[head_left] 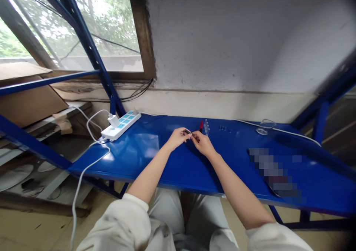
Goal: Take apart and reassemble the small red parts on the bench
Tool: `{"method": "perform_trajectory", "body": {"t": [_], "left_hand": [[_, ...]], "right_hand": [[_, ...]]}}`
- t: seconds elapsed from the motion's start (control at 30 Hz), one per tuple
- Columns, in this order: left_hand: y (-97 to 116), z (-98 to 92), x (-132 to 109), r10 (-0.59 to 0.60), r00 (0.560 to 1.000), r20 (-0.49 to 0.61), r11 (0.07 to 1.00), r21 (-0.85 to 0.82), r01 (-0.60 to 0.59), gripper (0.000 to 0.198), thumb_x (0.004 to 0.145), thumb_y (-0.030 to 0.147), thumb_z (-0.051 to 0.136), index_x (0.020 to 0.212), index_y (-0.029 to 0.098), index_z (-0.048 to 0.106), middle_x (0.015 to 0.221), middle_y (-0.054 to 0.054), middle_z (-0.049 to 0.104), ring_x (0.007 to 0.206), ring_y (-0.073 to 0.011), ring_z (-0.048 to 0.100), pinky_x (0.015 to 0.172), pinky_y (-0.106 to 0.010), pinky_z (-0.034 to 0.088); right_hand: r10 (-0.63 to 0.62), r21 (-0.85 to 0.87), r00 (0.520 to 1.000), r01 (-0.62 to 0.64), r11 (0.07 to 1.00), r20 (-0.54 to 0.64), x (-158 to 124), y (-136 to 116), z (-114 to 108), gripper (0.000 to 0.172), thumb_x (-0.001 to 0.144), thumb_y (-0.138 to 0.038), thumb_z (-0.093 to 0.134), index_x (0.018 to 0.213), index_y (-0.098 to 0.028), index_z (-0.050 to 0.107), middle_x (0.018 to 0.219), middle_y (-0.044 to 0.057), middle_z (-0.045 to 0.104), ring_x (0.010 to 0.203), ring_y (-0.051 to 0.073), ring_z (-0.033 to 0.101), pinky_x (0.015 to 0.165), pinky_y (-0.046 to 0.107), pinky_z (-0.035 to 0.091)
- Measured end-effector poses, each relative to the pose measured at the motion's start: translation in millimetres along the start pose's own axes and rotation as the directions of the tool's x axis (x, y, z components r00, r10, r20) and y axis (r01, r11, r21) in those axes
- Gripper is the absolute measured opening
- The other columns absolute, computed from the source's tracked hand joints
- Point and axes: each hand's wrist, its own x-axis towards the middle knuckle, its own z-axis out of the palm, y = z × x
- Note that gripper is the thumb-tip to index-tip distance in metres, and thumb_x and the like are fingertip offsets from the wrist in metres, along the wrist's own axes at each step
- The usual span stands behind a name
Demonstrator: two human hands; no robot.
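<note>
My left hand is closed on a small dark stick-like object above the blue table. Close beside it on the right, my right hand has its fingers pinched at the object's end; whatever lies between those fingertips is too small to make out. Just beyond my right hand are a red item and a few clear plastic pieces. Farther right, several tiny clear pieces lie on the tabletop.
A white power strip with a plugged-in adapter and cable sits at the table's left. Toward the right back is a round clear container by a white cable. A pixelated dark object lies at the front right of the blue table.
</note>
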Motion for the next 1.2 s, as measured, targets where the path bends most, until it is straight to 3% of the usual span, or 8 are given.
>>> {"method": "perform_trajectory", "body": {"t": [0.1,0.2,0.4,0.57,0.73,0.93,1.07,1.2], "left_hand": [[-0.9,-25.8,6.4,-0.073,0.997,-0.028,0.957,0.280,0.077,0.017,0.068,0.024,0.059,0.081,0.013,0.061,0.066,-0.005,0.063,0.050,-0.0104,0.053,0.050,-0.022,0.042],[-7.4,-59.0,14.3,-0.099,0.967,-0.233,0.751,0.621,0.226,0.010,0.064,0.019,0.060,0.072,0.015,0.063,0.070,-0.008,0.064,0.066,-0.0176,0.060,0.061,-0.027,0.044],[-28.1,-98.2,16.2,-0.120,0.906,-0.407,0.542,0.738,0.403,0.019,0.064,0.022,0.057,0.081,0.017,0.062,0.085,-0.010,0.065,0.082,-0.0239,0.060,0.067,-0.029,0.043],[-43.4,-99.5,14.0,-0.115,0.917,-0.382,0.557,0.740,0.378,0.021,0.066,0.024,0.057,0.086,0.016,0.060,0.085,-0.010,0.064,0.082,-0.0229,0.059,0.068,-0.028,0.043],[-49.3,-97.9,17.5,-0.127,0.913,-0.388,0.582,0.716,0.385,0.016,0.067,0.026,0.060,0.078,0.016,0.059,0.077,-0.008,0.063,0.077,-0.0212,0.059,0.066,-0.027,0.043],[-46.7,-98.4,20.5,-0.217,0.896,-0.388,0.587,0.681,0.437,0.017,0.063,0.030,0.064,0.070,0.016,0.057,0.073,-0.006,0.062,0.075,-0.0202,0.059,0.062,-0.025,0.041],[-37.1,-102.6,11.8,-0.265,0.880,-0.395,0.578,0.665,0.473,0.039,0.056,0.039,0.070,0.084,0.016,0.054,0.081,-0.007,0.063,0.081,-0.0214,0.059,0.063,-0.024,0.040],[-14.2,-92.2,-7.1,-0.168,0.863,-0.477,0.595,0.649,0.474,0.058,0.056,0.040,0.071,0.102,0.014,0.046,0.088,-0.010,0.060,0.086,-0.0242,0.057,0.067,-0.028,0.039]], "right_hand": [[0.018,-0.047,1.000,-0.017,0.999,0.012,-0.1,0.0,0.8,0.027,0.083,-0.035,0.042,0.103,-0.019,0.051,0.072,0.002,0.060,0.057,0.013,0.054,0.054,0.023,0.040],[0.047,-0.091,0.999,-0.047,0.995,-0.003,0.3,0.6,0.1,0.028,0.084,-0.033,0.041,0.105,-0.019,0.052,0.077,0.004,0.062,0.061,0.013,0.056,0.056,0.023,0.041],[0.053,-0.099,0.998,-0.051,0.994,0.024,0.7,-3.1,-3.3,0.029,0.085,-0.031,0.037,0.105,-0.019,0.054,0.081,0.005,0.063,0.065,0.014,0.058,0.059,0.024,0.042],[0.056,-0.124,0.998,-0.061,0.990,-0.042,1.6,-8.0,-7.3,0.030,0.085,-0.030,0.035,0.102,-0.019,0.056,0.085,0.007,0.063,0.069,0.016,0.059,0.062,0.026,0.044],[0.050,-0.169,0.967,-0.094,0.981,-0.249,1.3,-13.8,-19.2,0.029,0.083,-0.028,0.035,0.099,-0.017,0.057,0.090,0.009,0.063,0.074,0.016,0.058,0.069,0.026,0.043],[0.242,-0.258,0.853,-0.390,0.884,-0.462,3.1,-11.9,-43.4,0.019,0.075,-0.026,0.041,0.082,-0.017,0.057,0.071,0.005,0.061,0.066,0.017,0.056,0.063,0.027,0.040],[0.468,-0.311,0.787,-0.598,0.738,-0.402,6.2,2.1,-55.7,0.020,0.074,-0.029,0.044,0.081,-0.017,0.058,0.069,0.008,0.061,0.066,0.020,0.057,0.060,0.030,0.038],[0.616,-0.441,0.758,-0.637,0.632,-0.212,4.4,18.4,-55.7,0.026,0.071,-0.030,0.048,0.088,-0.014,0.060,0.081,0.014,0.063,0.077,0.026,0.059,0.063,0.034,0.039]]}}
